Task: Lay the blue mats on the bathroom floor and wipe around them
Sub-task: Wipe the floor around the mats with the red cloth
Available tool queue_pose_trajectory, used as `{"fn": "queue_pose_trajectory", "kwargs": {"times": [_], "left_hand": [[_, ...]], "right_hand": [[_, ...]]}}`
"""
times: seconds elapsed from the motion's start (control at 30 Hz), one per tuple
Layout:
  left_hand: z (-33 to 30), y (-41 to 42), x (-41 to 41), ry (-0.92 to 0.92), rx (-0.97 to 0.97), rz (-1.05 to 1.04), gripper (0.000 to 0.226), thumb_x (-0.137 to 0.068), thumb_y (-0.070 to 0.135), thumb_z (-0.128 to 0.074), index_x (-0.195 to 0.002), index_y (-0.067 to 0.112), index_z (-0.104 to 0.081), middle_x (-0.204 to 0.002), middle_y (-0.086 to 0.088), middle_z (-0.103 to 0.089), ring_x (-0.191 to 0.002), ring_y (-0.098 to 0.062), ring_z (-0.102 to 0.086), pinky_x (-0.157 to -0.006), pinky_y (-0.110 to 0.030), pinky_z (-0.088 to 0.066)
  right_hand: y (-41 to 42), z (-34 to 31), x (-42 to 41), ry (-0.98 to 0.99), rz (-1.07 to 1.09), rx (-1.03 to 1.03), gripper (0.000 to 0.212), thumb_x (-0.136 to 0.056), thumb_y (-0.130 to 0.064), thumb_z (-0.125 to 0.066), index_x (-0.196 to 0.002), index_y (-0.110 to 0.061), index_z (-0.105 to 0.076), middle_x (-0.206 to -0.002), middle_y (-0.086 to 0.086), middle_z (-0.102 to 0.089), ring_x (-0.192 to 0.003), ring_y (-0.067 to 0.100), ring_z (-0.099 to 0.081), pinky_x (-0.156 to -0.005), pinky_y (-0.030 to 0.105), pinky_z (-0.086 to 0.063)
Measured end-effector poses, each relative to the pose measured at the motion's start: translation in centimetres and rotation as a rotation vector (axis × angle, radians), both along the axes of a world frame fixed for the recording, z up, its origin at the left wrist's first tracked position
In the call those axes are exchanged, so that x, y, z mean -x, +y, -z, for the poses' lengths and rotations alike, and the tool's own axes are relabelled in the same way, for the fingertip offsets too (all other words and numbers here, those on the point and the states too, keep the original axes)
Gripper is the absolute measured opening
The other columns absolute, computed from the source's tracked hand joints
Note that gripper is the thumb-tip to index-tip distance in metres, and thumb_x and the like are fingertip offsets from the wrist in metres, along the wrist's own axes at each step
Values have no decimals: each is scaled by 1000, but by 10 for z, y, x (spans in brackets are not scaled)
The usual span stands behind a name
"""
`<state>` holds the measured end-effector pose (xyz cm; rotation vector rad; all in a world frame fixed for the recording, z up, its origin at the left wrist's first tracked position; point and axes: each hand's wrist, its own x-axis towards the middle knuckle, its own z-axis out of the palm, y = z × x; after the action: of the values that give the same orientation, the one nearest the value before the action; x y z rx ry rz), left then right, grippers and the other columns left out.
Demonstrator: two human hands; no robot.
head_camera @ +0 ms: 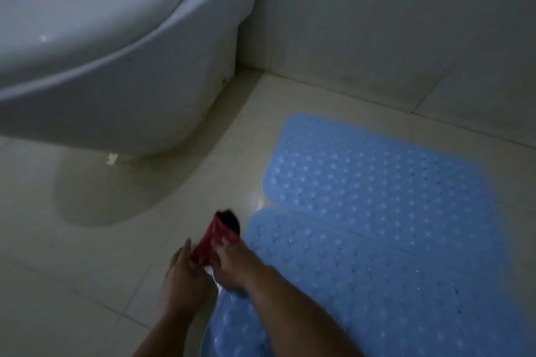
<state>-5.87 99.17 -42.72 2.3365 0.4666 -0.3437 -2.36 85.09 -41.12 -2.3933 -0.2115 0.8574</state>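
Two blue dimpled mats lie flat side by side on the pale tiled floor, the far mat point(365, 171) near the wall and the near mat point(385, 278) under my right forearm. A red cloth with a dark end point(220, 236) is held up just above the floor at the near mat's left edge. My left hand point(181, 272) grips the cloth's lower part and my right hand point(232, 264) pinches it higher up. Both hands are close together, fingers curled round the cloth.
A white toilet point(121, 61) fills the upper left, its base standing on the floor with a small white scrap point(111, 158) beside it. A tiled wall point(391, 26) runs behind the mats. Bare floor tiles point(72, 284) stretch left of my hands.
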Motion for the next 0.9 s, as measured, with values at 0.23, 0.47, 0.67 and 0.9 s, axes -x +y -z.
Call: {"fn": "queue_pose_trajectory", "kwargs": {"times": [0.23, 0.47, 0.67, 0.9], "left_hand": [[-105, -49, -28, 173, 213, 181, 22, -87, 8, -71, -70, 21, -75, -70, -1, -76, -69, -16, -70, -70, -36, -56], [-294, -134, -13, 147, 271, 475, 23, -91, 13, -69, -71, 22, -62, -67, 0, -68, -62, -9, -61, -63, -25, -46], [-487, -163, -17, 256, 404, 541, 31, -86, 14, -76, -61, 25, -62, -57, 7, -64, -61, -8, -60, -67, -29, -51], [-698, -195, -11, 400, 384, 800, 14, -69, 31, -75, -70, 18, -75, -74, -3, -73, -71, -9, -65, -78, -33, -55]], "right_hand": [[-60, -95, 36, 138, 683, -460, 26, -88, -22, -53, -85, -23, -79, -91, 1, -76, -87, 13, -70, -85, 35, -58], [-153, -252, 96, 15, 1020, -415, 15, -90, -29, -67, -91, -24, -81, -81, -6, -78, -79, 10, -75, -78, 35, -62], [-194, -471, 113, 13, 1283, -551, 24, -80, 20, -69, -62, 5, -70, -51, 11, -66, -42, 10, -60, -44, 20, -45], [-233, -664, 111, -67, 1285, -537, 47, -85, 22, -57, -81, -17, -82, -83, 9, -79, -79, 22, -76, -69, 29, -60]]}}
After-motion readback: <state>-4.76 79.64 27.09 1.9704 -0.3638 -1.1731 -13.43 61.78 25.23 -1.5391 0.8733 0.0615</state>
